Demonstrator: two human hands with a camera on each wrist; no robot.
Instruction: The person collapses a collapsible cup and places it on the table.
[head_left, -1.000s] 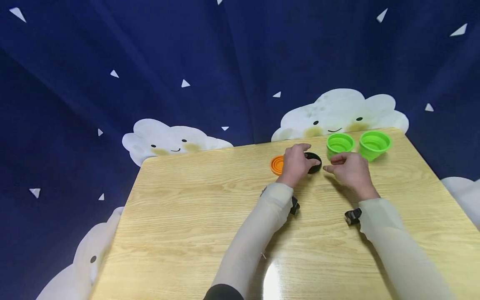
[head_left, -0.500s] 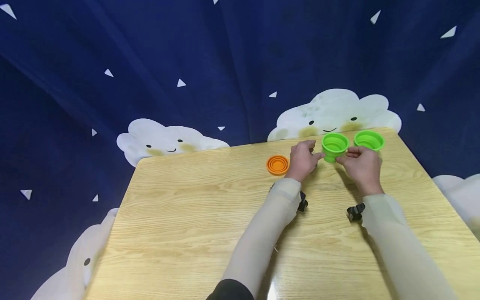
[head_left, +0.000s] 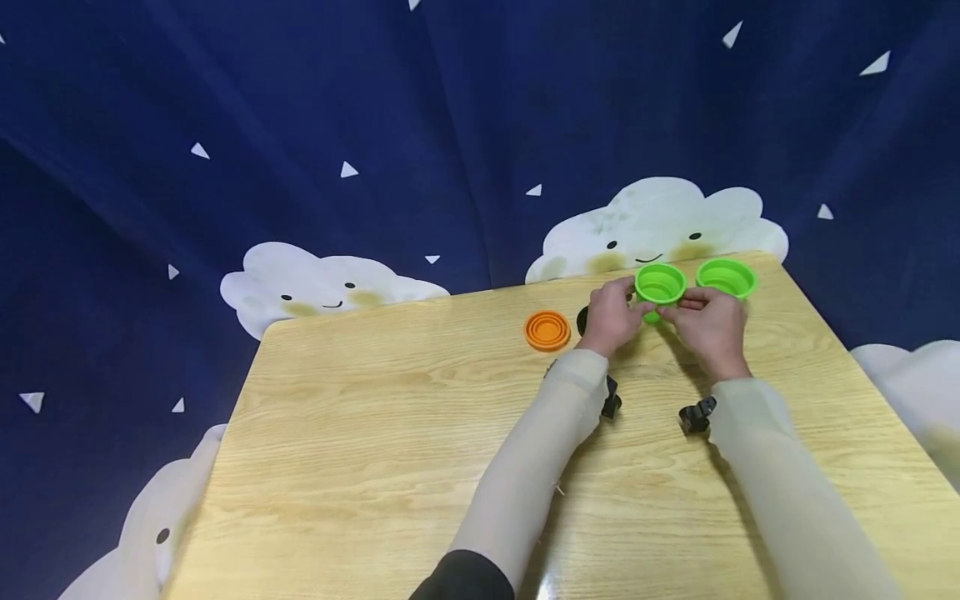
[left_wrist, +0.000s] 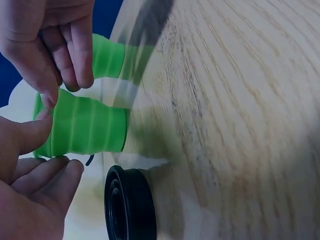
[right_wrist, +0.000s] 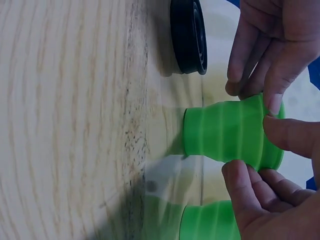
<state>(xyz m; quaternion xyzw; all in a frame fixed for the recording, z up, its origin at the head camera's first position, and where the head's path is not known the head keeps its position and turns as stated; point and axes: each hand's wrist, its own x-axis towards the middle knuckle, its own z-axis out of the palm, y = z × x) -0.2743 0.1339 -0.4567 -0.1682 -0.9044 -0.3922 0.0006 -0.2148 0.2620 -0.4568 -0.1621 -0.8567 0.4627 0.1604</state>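
A green collapsible cup (head_left: 660, 286), pulled up tall with ridged walls, stands upright near the back edge of the table. My left hand (head_left: 611, 318) holds it near the rim from the left, and my right hand (head_left: 708, 329) does so from the right. The thumbs almost meet at the front, as the left wrist view shows on the same cup (left_wrist: 82, 125). Just right of it is a second raised green cup (head_left: 726, 277), partly behind my right hand. A folded black cup (right_wrist: 189, 37) lies left of the held one, mostly hidden by my left hand in the head view.
Left of the black cup, a flattened orange collapsible cup (head_left: 547, 331) lies on the wooden table (head_left: 390, 433). Behind the table's back edge hangs a dark blue curtain (head_left: 360, 117) with white clouds and triangles.
My left hand has moved right from the black cup to the near green cup. My right hand has come to the same cup, and both now hold it. The view has shifted slightly.
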